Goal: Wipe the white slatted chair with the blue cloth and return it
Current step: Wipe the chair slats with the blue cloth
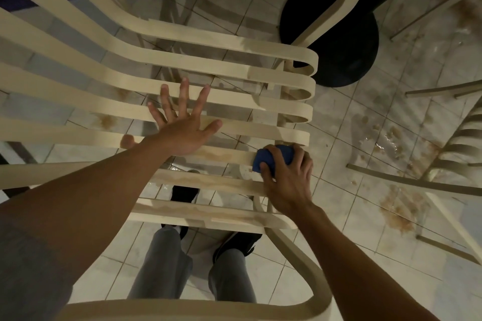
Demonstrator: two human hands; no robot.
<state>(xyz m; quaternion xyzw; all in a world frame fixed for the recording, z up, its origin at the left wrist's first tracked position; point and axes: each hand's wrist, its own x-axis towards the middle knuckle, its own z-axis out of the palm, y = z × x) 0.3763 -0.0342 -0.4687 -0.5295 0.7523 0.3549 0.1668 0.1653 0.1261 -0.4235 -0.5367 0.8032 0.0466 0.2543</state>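
The white slatted chair (234,70) fills the view from above, its seat slats running left to right with brownish stains on the nearer ones. My left hand (182,125) lies flat on the middle slats with its fingers spread. My right hand (287,180) grips the bunched blue cloth (268,157) and presses it on the right end of a stained slat near the seat's front edge.
A black round table base (347,55) stands on the tiled floor beyond the chair's right side. Another slatted chair (453,148) is at the right. The tiles there are wet and spotted brown. My legs and black shoes (234,242) show under the slats.
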